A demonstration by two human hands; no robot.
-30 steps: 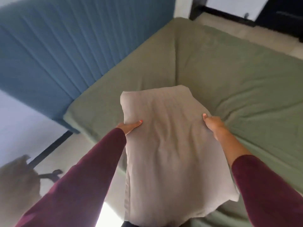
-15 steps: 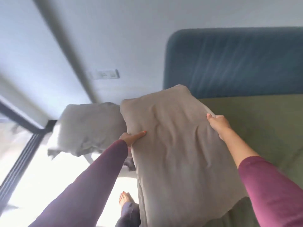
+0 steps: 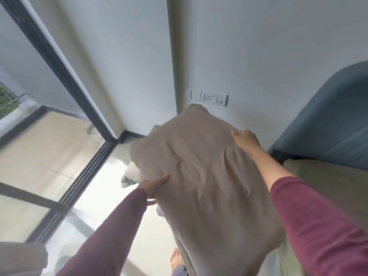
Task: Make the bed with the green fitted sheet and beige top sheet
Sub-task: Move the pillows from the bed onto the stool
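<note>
Beige cloth fills the middle of the view: a soft, rectangular pillow in a creased beige case, held in the air over the floor beside the bed. The left hand grips its left edge, thumb laid flat on top and the other fingers curled beneath; the right hand grips the far right edge, fingers folded over the fabric. Both sleeves are maroon.

Behind the pillow and partly hidden by it sits another pale bundle — perhaps a second pillow, though only a corner shows. A white socket plate is fixed to the grey wall just above the held pillow's far corner. To the left, a dark-framed glass door runs down to a sliding track, with glossy, sunlit floor tiles below. A bare foot shows at the bottom edge.

At the right stands the blue padded headboard, rounded at its corner — below it the green fitted sheet covers the mattress, smooth and matte.
</note>
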